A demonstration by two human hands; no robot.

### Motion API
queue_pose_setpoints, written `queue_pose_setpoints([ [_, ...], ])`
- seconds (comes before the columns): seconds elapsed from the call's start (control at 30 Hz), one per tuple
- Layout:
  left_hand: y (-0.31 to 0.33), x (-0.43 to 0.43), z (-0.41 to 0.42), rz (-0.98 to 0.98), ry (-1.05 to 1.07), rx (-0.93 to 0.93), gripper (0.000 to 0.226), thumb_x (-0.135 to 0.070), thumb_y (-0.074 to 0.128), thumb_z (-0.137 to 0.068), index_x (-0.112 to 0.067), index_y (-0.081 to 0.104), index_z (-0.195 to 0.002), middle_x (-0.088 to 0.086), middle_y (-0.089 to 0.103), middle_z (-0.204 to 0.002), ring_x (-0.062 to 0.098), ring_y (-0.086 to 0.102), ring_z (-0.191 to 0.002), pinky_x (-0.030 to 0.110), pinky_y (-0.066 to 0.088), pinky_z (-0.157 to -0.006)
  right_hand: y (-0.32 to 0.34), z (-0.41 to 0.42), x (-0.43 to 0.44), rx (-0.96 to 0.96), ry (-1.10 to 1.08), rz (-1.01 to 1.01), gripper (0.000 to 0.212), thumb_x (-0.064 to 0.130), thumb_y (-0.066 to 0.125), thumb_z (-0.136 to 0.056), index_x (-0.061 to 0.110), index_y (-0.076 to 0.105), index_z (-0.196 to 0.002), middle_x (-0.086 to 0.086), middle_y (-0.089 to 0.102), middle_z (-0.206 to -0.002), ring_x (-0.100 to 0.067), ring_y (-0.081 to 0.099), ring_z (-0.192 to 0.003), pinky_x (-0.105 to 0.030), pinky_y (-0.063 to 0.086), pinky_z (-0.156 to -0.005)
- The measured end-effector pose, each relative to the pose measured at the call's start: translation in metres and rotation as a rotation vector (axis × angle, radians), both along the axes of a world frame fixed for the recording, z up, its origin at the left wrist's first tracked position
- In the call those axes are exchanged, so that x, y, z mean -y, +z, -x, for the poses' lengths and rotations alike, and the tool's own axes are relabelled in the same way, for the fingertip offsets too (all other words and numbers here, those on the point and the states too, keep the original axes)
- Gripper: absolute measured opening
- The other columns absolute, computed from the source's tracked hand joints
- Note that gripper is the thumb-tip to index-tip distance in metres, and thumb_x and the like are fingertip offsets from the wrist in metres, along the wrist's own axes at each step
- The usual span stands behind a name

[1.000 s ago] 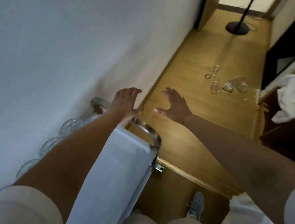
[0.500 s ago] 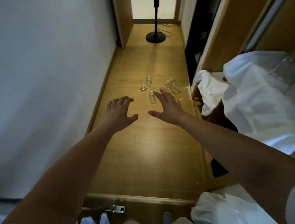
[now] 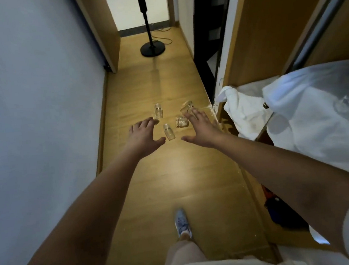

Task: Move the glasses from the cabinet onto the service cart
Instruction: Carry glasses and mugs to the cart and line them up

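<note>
Closest to me I see a grey-blue laced sneaker (image 3: 182, 223) planted on the yellow-brown wooden floor (image 3: 174, 185). Both bare arms reach forward: my left hand (image 3: 143, 135) and right hand (image 3: 200, 128) are spread wide, fingers apart, gripping nothing. Between them a small clear glass tumbler (image 3: 169, 132) lies on the floor. A second clear glass (image 3: 181, 121) sits just beside the right fingers, a third tipped glass (image 3: 186, 106) at their tips, a fourth (image 3: 158, 111) past the left fingers. Crumpled white cloth (image 3: 243, 113) spills along the floor's right edge. Farthest off stands a black round-based pole stand (image 3: 152, 49)
</note>
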State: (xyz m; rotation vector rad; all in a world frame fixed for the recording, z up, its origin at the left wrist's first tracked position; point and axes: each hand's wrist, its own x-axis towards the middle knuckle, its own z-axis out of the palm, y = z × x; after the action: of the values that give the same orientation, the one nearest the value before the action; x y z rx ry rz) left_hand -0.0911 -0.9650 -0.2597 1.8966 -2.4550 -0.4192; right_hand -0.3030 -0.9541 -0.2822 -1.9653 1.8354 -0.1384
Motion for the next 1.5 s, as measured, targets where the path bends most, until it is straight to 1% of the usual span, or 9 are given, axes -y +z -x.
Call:
queue_pose_setpoints([
  [0.2, -0.007, 0.13, -0.019, -0.089, -0.089, 0.034, 0.072, -0.053, 0.055, -0.086, -0.027, 0.026, -0.147, -0.001, 0.022, -0.157, 0.026, 0.017, -0.144, 0.048, 0.012, -0.118, 0.003, -0.025, 0.131, 0.066, -0.036, 0.002, 0.087, 0.05, 0.063, -0.084, 0.031, 0.011, -0.152, 0.002, -0.003, -0.161, -0.023, 0.0, -0.148, -0.05, 0.014, -0.116],
  [0.27, -0.011, 0.172, -0.027, -0.103, -0.051, 0.001, 0.073, -0.051, 0.057, -0.086, -0.026, 0.026, -0.147, 0.0, 0.024, -0.156, 0.026, 0.019, -0.143, 0.049, 0.013, -0.118, 0.001, -0.027, 0.167, 0.08, -0.052, 0.019, 0.088, 0.05, 0.063, -0.084, 0.03, 0.011, -0.152, 0.002, -0.001, -0.161, -0.022, 0.003, -0.148, -0.048, 0.015, -0.117],
  [0.53, -0.052, 0.318, -0.032, -0.176, -0.081, 0.024, 0.074, -0.049, 0.059, -0.085, -0.023, 0.027, -0.147, 0.0, 0.026, -0.155, 0.026, 0.023, -0.142, 0.046, 0.016, -0.117, -0.044, -0.007, 0.301, 0.048, -0.077, -0.079, 0.093, 0.046, 0.068, -0.082, 0.028, 0.011, -0.152, 0.006, 0.001, -0.161, -0.021, 0.007, -0.147, -0.048, 0.012, -0.116],
  [0.7, -0.075, 0.422, -0.021, -0.2, -0.048, 0.012, 0.076, -0.046, 0.062, -0.084, -0.022, 0.027, -0.147, 0.002, 0.029, -0.154, 0.026, 0.027, -0.14, 0.045, 0.017, -0.117, -0.067, 0.008, 0.41, 0.03, -0.027, -0.121, 0.094, 0.043, 0.071, -0.08, 0.029, 0.012, -0.152, 0.006, 0.001, -0.161, -0.021, 0.008, -0.147, -0.05, 0.015, -0.118],
  [0.83, -0.087, 0.498, -0.009, -0.228, -0.019, -0.006, 0.075, -0.044, 0.064, -0.082, -0.022, 0.029, -0.145, 0.002, 0.035, -0.15, 0.025, 0.032, -0.138, 0.042, 0.019, -0.116, -0.077, 0.017, 0.496, 0.035, 0.045, -0.166, 0.095, 0.042, 0.071, -0.08, 0.028, 0.01, -0.152, 0.005, -0.001, -0.161, -0.02, 0.006, -0.147, -0.046, 0.013, -0.119],
  [0.97, -0.11, 0.563, -0.005, -0.249, 0.014, -0.036, 0.074, -0.043, 0.064, -0.081, -0.022, 0.031, -0.144, 0.002, 0.037, -0.149, 0.024, 0.035, -0.136, 0.042, 0.021, -0.115, -0.096, 0.017, 0.573, 0.042, 0.082, -0.203, 0.095, 0.04, 0.073, -0.079, 0.028, 0.012, -0.151, 0.005, -0.001, -0.161, -0.021, 0.008, -0.147, -0.05, 0.016, -0.118],
  [1.2, -0.162, 0.638, -0.022, -0.381, 0.024, -0.028, 0.074, -0.042, 0.066, -0.08, -0.022, 0.032, -0.142, 0.003, 0.04, -0.147, 0.025, 0.037, -0.135, 0.04, 0.024, -0.113, -0.146, 0.004, 0.649, 0.099, 0.054, -0.313, 0.092, 0.036, 0.072, -0.082, 0.026, 0.013, -0.152, 0.003, 0.001, -0.161, -0.023, 0.011, -0.147, -0.041, 0.019, -0.117],
  [1.37, -0.207, 0.687, -0.031, -0.471, -0.073, -0.006, 0.074, -0.041, 0.067, -0.08, -0.021, 0.032, -0.142, 0.002, 0.038, -0.148, 0.021, 0.034, -0.137, 0.038, 0.023, -0.115, -0.19, 0.002, 0.683, 0.126, -0.077, -0.36, 0.089, 0.034, 0.071, -0.083, 0.027, 0.014, -0.152, 0.005, 0.003, -0.161, -0.022, 0.013, -0.146, -0.042, 0.016, -0.118],
  [1.5, -0.252, 0.732, -0.037, -0.543, -0.152, 0.012, 0.074, -0.04, 0.067, -0.079, -0.022, 0.033, -0.142, 0.002, 0.04, -0.147, 0.021, 0.036, -0.136, 0.039, 0.025, -0.114, -0.227, -0.004, 0.706, 0.196, -0.251, -0.382, 0.086, 0.029, 0.072, -0.083, 0.025, 0.02, -0.151, 0.004, 0.007, -0.16, -0.024, 0.015, -0.145, -0.041, 0.023, -0.115],
])
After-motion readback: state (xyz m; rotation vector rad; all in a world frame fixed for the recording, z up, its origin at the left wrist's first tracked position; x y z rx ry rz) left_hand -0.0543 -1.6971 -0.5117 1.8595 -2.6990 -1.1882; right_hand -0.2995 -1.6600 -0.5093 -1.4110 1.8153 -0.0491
